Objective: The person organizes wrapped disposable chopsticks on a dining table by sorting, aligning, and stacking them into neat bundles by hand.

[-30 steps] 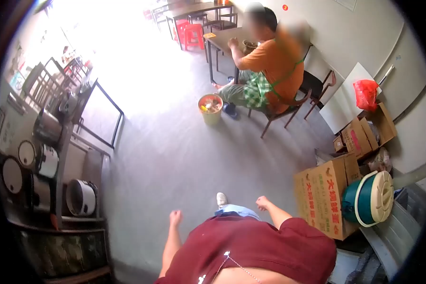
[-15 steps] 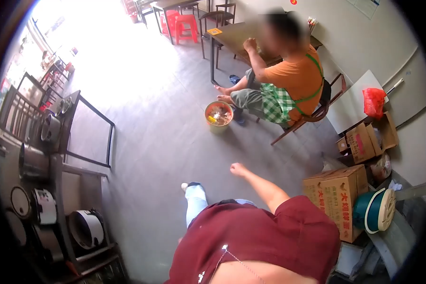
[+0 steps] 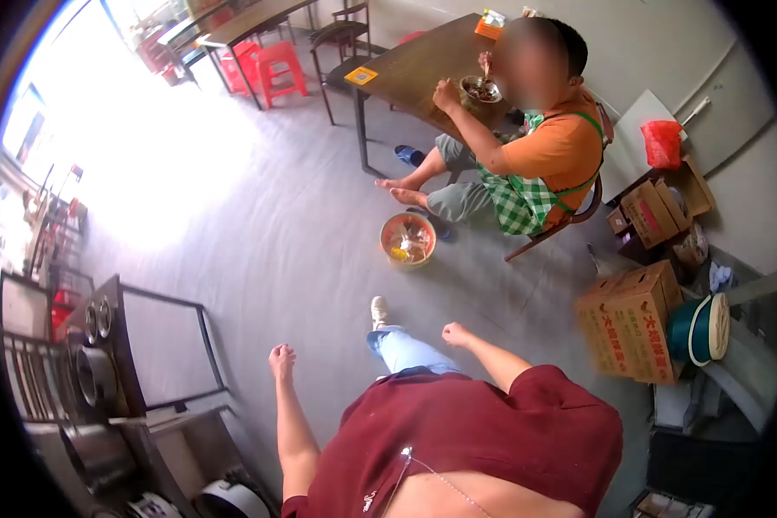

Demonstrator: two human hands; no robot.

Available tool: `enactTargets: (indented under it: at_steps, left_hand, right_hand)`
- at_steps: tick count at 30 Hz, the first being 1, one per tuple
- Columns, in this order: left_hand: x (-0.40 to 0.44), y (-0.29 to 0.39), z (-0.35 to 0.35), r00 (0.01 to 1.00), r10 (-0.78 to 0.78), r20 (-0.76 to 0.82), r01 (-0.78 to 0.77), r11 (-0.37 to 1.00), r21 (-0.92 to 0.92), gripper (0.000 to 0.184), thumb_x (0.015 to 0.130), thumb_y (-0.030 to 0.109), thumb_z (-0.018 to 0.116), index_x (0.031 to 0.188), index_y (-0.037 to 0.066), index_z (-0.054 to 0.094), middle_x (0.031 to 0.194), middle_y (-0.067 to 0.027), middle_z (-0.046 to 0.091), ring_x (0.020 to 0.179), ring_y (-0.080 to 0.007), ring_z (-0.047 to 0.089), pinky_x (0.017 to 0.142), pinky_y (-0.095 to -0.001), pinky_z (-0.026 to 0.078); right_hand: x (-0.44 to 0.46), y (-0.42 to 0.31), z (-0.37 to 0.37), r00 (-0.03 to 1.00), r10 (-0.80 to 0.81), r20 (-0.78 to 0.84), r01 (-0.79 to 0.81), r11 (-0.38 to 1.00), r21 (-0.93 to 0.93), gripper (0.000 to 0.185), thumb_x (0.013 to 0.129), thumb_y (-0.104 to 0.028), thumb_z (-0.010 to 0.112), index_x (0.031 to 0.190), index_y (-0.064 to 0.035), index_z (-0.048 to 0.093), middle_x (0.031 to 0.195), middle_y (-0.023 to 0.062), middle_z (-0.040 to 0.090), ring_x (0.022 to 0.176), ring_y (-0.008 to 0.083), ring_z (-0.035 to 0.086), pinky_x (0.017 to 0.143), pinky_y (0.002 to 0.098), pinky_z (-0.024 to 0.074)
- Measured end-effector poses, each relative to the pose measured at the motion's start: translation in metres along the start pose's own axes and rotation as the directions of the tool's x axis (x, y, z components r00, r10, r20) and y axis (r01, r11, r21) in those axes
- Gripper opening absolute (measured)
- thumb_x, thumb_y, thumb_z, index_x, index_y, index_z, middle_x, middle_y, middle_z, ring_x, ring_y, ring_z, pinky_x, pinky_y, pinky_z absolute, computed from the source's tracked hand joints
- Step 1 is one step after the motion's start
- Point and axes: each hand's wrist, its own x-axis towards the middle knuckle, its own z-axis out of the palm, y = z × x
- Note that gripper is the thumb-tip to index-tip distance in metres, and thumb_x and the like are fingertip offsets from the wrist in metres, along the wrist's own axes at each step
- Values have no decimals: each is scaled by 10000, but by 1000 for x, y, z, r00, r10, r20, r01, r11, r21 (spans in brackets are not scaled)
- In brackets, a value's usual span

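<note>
My left hand (image 3: 281,361) hangs out to the side over the grey floor, its fingers loosely curled and a little apart, with nothing in them. On the other side, my right hand (image 3: 457,334) is closed in a loose fist, with nothing visible in it. Neither hand touches anything. Ahead of both, a round bucket (image 3: 382,250) stands on the floor, holding plastic-looking scraps and a yellow item. One of my shoes (image 3: 379,311) is between my hands and the bucket.
A seated person in an orange shirt (image 3: 544,155) eats from a bowl (image 3: 480,89) at a dark table (image 3: 414,65). Cardboard boxes (image 3: 630,319) and a green-and-white container (image 3: 698,331) lie to the right. A metal-framed table (image 3: 207,345) and racks with pots stand left. Red stools (image 3: 281,73) are farther back.
I have stepped forward, nearer the bucket and table. My left hand has swung out into view. The seated person's face has turned towards me, and the bowl now shows.
</note>
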Motion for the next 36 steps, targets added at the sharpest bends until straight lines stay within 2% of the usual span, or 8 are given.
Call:
enactTargets:
  at_steps: [8, 15, 19, 23, 28, 30, 33, 36]
  left_hand:
    - [109, 7, 33, 972, -115, 206, 83, 983, 161, 191, 873, 205, 577, 876, 14, 583, 674, -54, 598, 537, -129, 567, 437, -263, 439]
    - [151, 16, 6, 961, -276, 3, 273, 949, 157, 194, 817, 180, 577, 767, -3, 619, 665, -92, 619, 567, -207, 593, 479, -337, 465]
    - [228, 19, 5, 982, 154, 107, -186, 735, 652, 220, 808, 164, 559, 706, -22, 615, 658, -113, 615, 578, -235, 594, 507, -364, 485]
    - [316, 92, 15, 970, -230, 84, 210, 958, 192, 172, 810, 143, 549, 735, -8, 583, 642, -98, 584, 544, -209, 574, 451, -329, 449]
    - [449, 224, 21, 976, -186, 112, 175, 979, 104, 125, 812, 123, 541, 740, 21, 537, 637, -80, 558, 500, -172, 546, 383, -291, 397]
    - [514, 272, 23, 976, -191, 102, 191, 982, 3, 130, 812, 125, 542, 726, 29, 526, 643, -72, 559, 495, -159, 539, 375, -281, 380]
    - [593, 340, 42, 970, -120, 213, 131, 991, -40, 156, 839, 170, 559, 825, 15, 578, 688, -52, 579, 562, -134, 557, 449, -238, 407]
    - [619, 438, 111, 978, -72, 197, 95, 989, -109, 225, 876, 255, 591, 926, 36, 592, 796, -46, 605, 636, -116, 569, 486, -238, 425]
  right_hand:
    - [123, -64, -44, 987, 159, 39, -154, 983, -96, 205, 792, -133, 493, 821, -24, 664, 663, 132, 661, 533, 232, 638, 511, 368, 525]
    - [251, -198, -113, 892, -271, -361, 224, 960, -167, 220, 807, -187, 510, 746, -14, 632, 725, 197, 650, 676, 322, 657, 605, 432, 494]
    - [289, -286, -124, 908, -192, -371, 204, 979, -9, 222, 808, -191, 505, 772, -13, 633, 799, 233, 645, 758, 368, 649, 670, 465, 491]
    - [350, -304, -104, 964, -168, -208, 136, 978, -158, 217, 799, -189, 515, 778, -6, 630, 804, 241, 644, 756, 386, 647, 678, 476, 493]
    - [391, -319, -94, 983, -170, -76, 128, 913, -387, 229, 826, -179, 494, 774, -11, 642, 711, 205, 646, 636, 340, 645, 600, 444, 508]
    - [385, -368, -114, 979, 201, -38, -202, 979, -25, 234, 841, -172, 485, 766, -18, 645, 671, 168, 645, 580, 295, 636, 561, 416, 509]
    - [419, -410, -128, 970, 135, -202, -102, 981, 166, 179, 851, -177, 527, 818, -49, 648, 668, 74, 646, 544, 179, 613, 513, 336, 495]
    - [429, -472, -150, 948, 79, -308, 17, 955, 296, 210, 804, -202, 528, 818, -37, 657, 702, 153, 660, 648, 290, 652, 630, 396, 512]
